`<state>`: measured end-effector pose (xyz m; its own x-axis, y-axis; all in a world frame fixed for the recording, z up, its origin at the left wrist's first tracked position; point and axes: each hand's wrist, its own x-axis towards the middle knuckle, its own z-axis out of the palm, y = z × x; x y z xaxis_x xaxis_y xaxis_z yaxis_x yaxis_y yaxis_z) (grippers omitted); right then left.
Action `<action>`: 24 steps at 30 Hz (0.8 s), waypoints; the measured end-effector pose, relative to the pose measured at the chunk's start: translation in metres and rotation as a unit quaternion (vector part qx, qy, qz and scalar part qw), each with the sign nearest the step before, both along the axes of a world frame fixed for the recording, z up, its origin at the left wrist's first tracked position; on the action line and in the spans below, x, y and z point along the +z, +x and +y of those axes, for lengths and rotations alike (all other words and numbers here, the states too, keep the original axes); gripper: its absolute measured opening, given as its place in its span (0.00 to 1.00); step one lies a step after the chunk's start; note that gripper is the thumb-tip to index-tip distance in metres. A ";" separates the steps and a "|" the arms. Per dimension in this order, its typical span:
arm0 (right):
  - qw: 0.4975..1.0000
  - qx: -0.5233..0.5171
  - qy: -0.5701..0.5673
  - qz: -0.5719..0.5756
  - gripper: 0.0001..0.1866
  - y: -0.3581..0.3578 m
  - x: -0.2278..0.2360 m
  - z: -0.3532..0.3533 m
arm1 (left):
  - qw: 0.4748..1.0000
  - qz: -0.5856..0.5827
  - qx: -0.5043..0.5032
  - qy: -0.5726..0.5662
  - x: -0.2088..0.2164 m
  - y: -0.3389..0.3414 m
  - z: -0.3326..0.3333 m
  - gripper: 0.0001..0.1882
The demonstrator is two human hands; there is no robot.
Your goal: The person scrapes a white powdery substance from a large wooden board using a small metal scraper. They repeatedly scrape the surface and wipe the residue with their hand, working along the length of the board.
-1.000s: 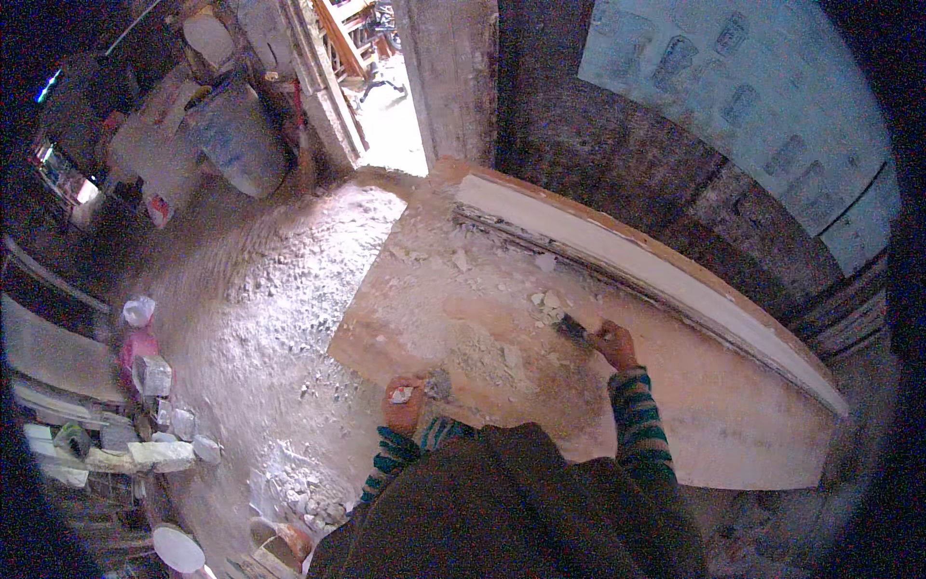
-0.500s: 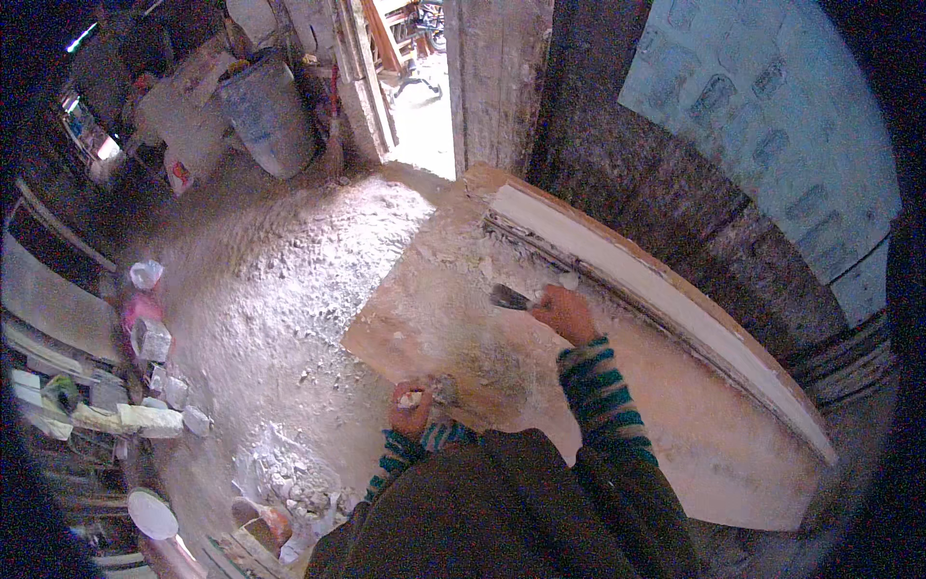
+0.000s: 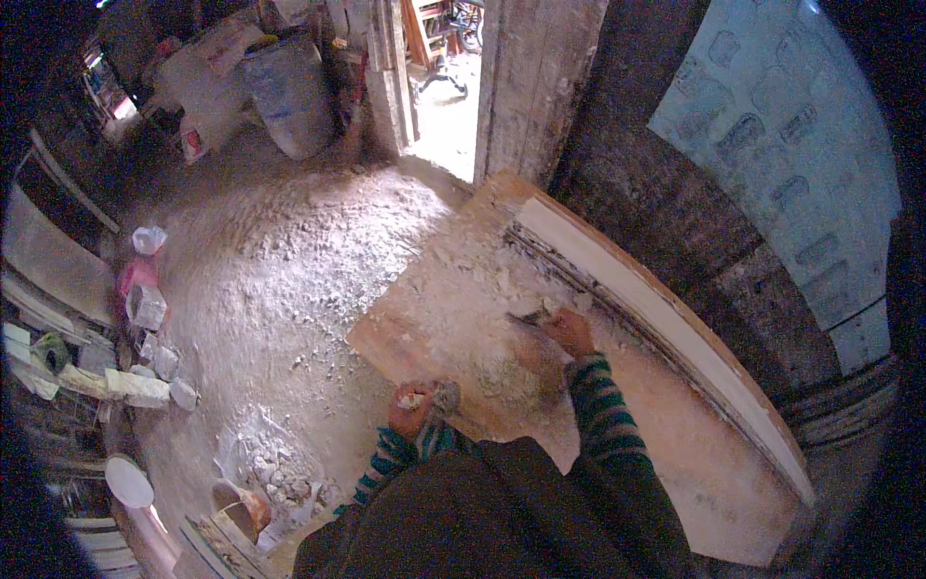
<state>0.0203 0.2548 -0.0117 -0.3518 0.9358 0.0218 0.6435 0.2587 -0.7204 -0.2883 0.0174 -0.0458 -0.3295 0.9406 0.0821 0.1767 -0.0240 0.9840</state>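
My right hand (image 3: 569, 333) is closed around a putty knife (image 3: 527, 317), its dark blade pointing left over a dusty brown board (image 3: 666, 444). White crumbs and smears of plaster (image 3: 473, 280) cover the board's far half. At the board's near left edge, my left hand (image 3: 409, 409) is closed, with something whitish showing among its fingers. A grey, plaster-crusted piece (image 3: 447, 396) sits right beside those fingers; whether it belongs to the held thing I cannot tell.
A long white strip (image 3: 666, 328) runs along the board's right side. Left of the board lies a plaster-strewn floor (image 3: 289, 280), with a bag of white lumps (image 3: 280, 463) and a tipped orange-brown pot (image 3: 241, 507). A blue-grey barrel (image 3: 294, 96) stands by the bright doorway (image 3: 449, 116).
My right hand has moved nearer to me with the putty knife, whose blade now shows thinner. My left hand stays at the board's edge. The whole view has shifted slightly.
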 end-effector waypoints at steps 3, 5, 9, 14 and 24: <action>0.992 0.033 0.033 -0.120 0.16 -0.099 0.033 0.019 | 0.993 -0.077 -0.045 -0.073 0.028 0.000 -0.001 0.04; 0.993 0.054 0.059 -0.087 0.16 -0.127 0.057 0.022 | 0.994 -0.089 -0.048 -0.033 0.035 0.005 -0.002 0.05; 0.979 0.104 0.108 -0.138 0.16 -0.120 0.075 0.024 | 0.997 -0.054 -0.036 0.044 0.064 0.006 0.002 0.06; 0.983 0.040 0.022 -0.179 0.17 -0.028 0.080 -0.023 | 0.994 -0.093 0.034 0.039 0.015 0.014 0.001 0.05; 0.998 0.006 0.017 -0.063 0.17 -0.101 0.009 -0.021 | 0.996 0.036 -0.021 -0.083 0.043 0.002 -0.004 0.06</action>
<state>-0.0810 0.2333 -0.0022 -0.3655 0.9308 0.0090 0.7245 0.2905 -0.6251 -0.2867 0.0139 -0.0024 -0.2886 0.9559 -0.0538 0.2498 0.1295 0.9596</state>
